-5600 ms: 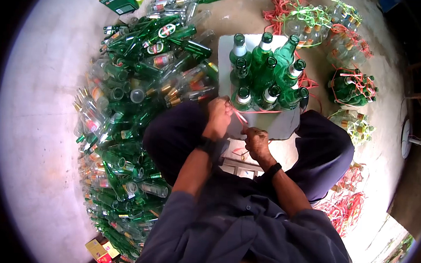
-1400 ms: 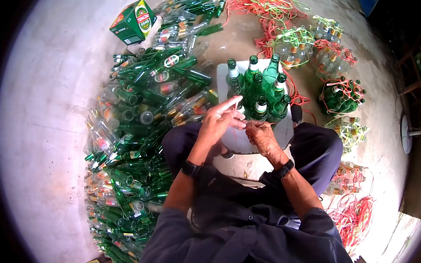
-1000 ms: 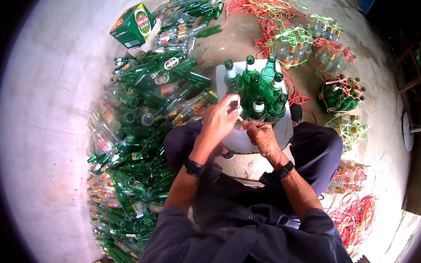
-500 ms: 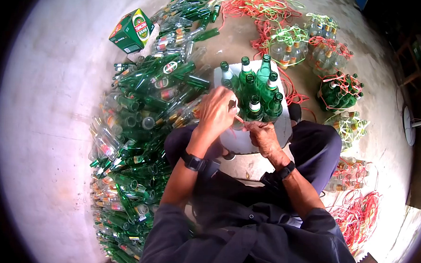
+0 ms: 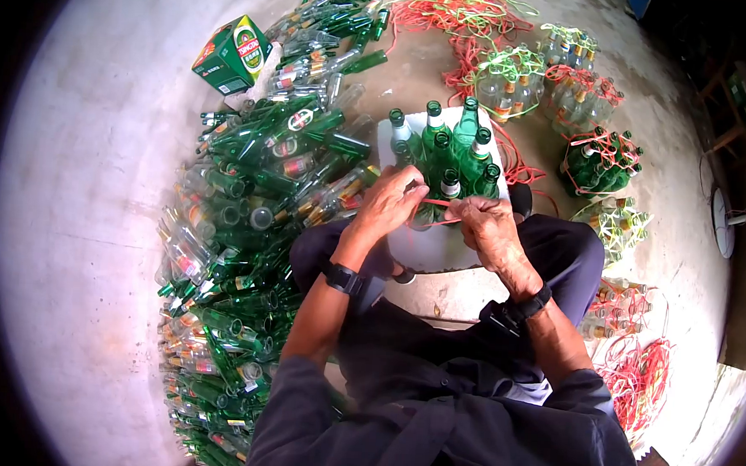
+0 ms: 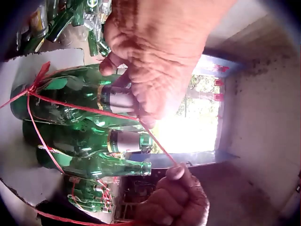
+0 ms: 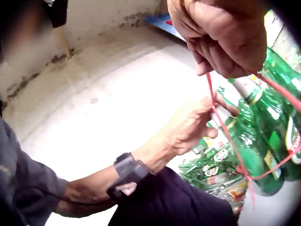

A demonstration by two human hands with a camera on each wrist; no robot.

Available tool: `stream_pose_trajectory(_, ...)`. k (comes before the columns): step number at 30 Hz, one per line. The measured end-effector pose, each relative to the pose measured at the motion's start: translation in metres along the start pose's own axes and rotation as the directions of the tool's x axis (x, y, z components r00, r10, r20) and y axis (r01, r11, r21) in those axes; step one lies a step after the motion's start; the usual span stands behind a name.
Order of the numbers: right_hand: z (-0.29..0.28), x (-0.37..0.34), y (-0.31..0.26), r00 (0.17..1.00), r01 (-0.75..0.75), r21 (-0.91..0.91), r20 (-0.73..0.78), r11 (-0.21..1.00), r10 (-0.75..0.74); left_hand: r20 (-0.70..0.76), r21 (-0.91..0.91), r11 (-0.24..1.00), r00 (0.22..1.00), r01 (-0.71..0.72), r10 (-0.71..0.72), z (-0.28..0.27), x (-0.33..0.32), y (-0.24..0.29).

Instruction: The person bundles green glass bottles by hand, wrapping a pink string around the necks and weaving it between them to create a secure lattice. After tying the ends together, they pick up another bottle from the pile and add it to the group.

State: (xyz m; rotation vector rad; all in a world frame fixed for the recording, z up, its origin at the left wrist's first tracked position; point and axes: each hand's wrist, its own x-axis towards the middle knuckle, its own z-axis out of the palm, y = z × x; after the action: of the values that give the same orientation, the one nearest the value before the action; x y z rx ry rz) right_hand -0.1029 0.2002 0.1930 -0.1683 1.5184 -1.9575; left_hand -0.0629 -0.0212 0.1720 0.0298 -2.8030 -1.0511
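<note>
Several green beer bottles [image 5: 465, 135] stand upright in a cluster on a white board [image 5: 439, 255] between the person's knees. Red plastic twine [image 6: 80, 107] runs round the cluster, with a knot [image 6: 31, 89] low on the side of a front bottle. My left hand [image 5: 386, 203] pinches the twine near the front bottle necks. To its right, my right hand [image 5: 488, 234] grips the twine with curled fingers. A short stretch [image 5: 436, 203] is pulled straight between the hands. In the right wrist view, the twine rises from the knot to the left hand [image 7: 188, 128] and on to the right hand.
A large heap of loose bottles [image 5: 247, 226] lies along the left side, with a green beer carton [image 5: 235, 55] beyond. Tied bottle bundles [image 5: 602, 163] line the right. Tangled red and green twine [image 5: 456, 9] lies at the back, more red twine [image 5: 635, 382] at the right.
The hands have risen from the board's front edge to the bottle necks. Over the last half second the right hand has moved right and up, drawing the twine straight from the left hand.
</note>
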Motion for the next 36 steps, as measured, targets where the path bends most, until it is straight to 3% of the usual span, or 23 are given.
stream_pose_trajectory(4, 0.014, 0.011, -0.021, 1.0, 0.011, -0.025, -0.021, 1.0, -0.012, 0.077, -0.029, 0.999, 0.996, -0.034, 0.036, -0.014, 0.0, 0.0)
stream_pose_trajectory(6, 0.007, 0.022, -0.024, 0.997, -0.028, 0.119, -0.074, 0.992, 0.037, 0.126, -0.06, 0.998, 0.992, -0.009, 0.017, -0.018, 0.001, 0.003)
stream_pose_trajectory(8, 0.0, 0.029, -0.026, 0.998, -0.024, 0.132, -0.053, 0.991, 0.032, 0.178, -0.345, 0.927, 0.98, 0.145, -0.087, -0.018, 0.0, 0.003)
stream_pose_trajectory(12, -0.002, 0.031, -0.02, 0.991, -0.12, 0.212, -0.032, 0.97, 0.13, 0.079, -0.328, 0.943, 0.997, 0.048, -0.023, -0.006, -0.001, -0.009)
stream_pose_trajectory(14, 0.02, 0.02, -0.01, 0.958, 0.282, -0.007, 0.06, 0.959, -0.282, -0.016, -0.273, 0.962, 0.999, 0.027, -0.033, -0.001, -0.001, -0.006)
stream_pose_trajectory(15, 0.033, 0.013, -0.005, 0.874, 0.48, -0.096, 0.137, 0.872, -0.466, 0.063, -0.441, 0.887, 0.99, 0.138, -0.122, -0.007, -0.004, 0.01)
stream_pose_trajectory(16, 0.048, 0.0, 0.005, 0.835, 0.539, -0.252, 0.286, 0.804, -0.47, 0.046, -0.539, 0.841, 0.999, 0.049, -0.029, -0.005, -0.002, 0.003)
stream_pose_trajectory(17, 0.061, -0.011, 0.013, 0.794, 0.607, -0.456, 0.383, 0.651, -0.472, 0.066, -0.54, 0.834, 0.994, 0.11, -0.088, -0.002, -0.005, 0.004)
stream_pose_trajectory(18, 0.068, -0.012, 0.031, 0.695, 0.718, -0.409, 0.476, 0.564, -0.539, 0.084, -0.54, 0.826, 0.987, 0.161, -0.138, 0.001, -0.004, 0.004)
stream_pose_trajectory(19, 0.07, -0.011, 0.041, 0.646, 0.756, -0.594, 0.613, 0.274, -0.455, 0.052, -0.529, 0.839, 0.992, 0.126, -0.116, 0.006, -0.001, -0.001)
stream_pose_trajectory(20, 0.069, -0.012, 0.049, 0.645, 0.757, -0.595, 0.616, 0.269, -0.452, 0.078, -0.53, 0.838, 0.991, 0.13, -0.104, 0.007, 0.0, -0.008)
stream_pose_trajectory(22, 0.073, -0.018, 0.056, 0.773, 0.634, -0.54, 0.47, 0.554, -0.426, 0.135, -0.511, 0.849, 0.988, 0.132, -0.073, -0.003, 0.0, -0.006)
stream_pose_trajectory(25, 0.074, -0.021, 0.06, 0.761, 0.648, -0.567, 0.508, 0.509, -0.403, 0.249, -0.471, 0.862, 0.966, 0.187, -0.074, -0.01, 0.002, -0.01)
stream_pose_trajectory(27, 0.07, -0.018, 0.06, 0.748, 0.663, -0.569, 0.528, 0.486, -0.403, 0.223, -0.506, 0.845, 0.972, 0.175, -0.067, -0.009, 0.002, -0.006)
stream_pose_trajectory(29, 0.062, -0.016, 0.063, 0.724, 0.675, -0.412, 0.529, 0.612, -0.442, 0.19, -0.543, 0.823, 0.979, 0.166, -0.072, -0.008, 0.003, -0.005)
stream_pose_trajectory(30, 0.056, -0.018, 0.057, 0.724, 0.674, -0.412, 0.532, 0.613, -0.438, 0.148, -0.523, 0.845, 0.988, 0.115, -0.043, -0.008, 0.003, -0.003)
stream_pose_trajectory(32, 0.04, -0.025, 0.024, 0.858, 0.502, -0.171, 0.226, 0.848, -0.462, 0.101, -0.504, 0.861, 0.995, 0.071, -0.022, -0.008, 0.0, -0.005)
stream_pose_trajectory(34, 0.013, -0.027, -0.016, 0.977, 0.207, -0.261, 0.102, 0.943, -0.186, 0.234, -0.453, 0.859, 0.961, 0.239, -0.145, -0.008, 0.0, -0.007)
stream_pose_trajectory(35, 0.004, -0.029, -0.021, 0.995, 0.025, -0.145, 0.095, 0.989, -0.011, 0.183, -0.39, 0.906, 0.978, 0.166, -0.1, -0.003, 0.001, -0.008)
stream_pose_trajectory(36, 0.001, -0.027, -0.02, 0.995, 0.028, -0.15, 0.101, 0.988, -0.013, 0.175, -0.393, 0.905, 0.979, 0.163, -0.1, 0.0, 0.004, -0.011)
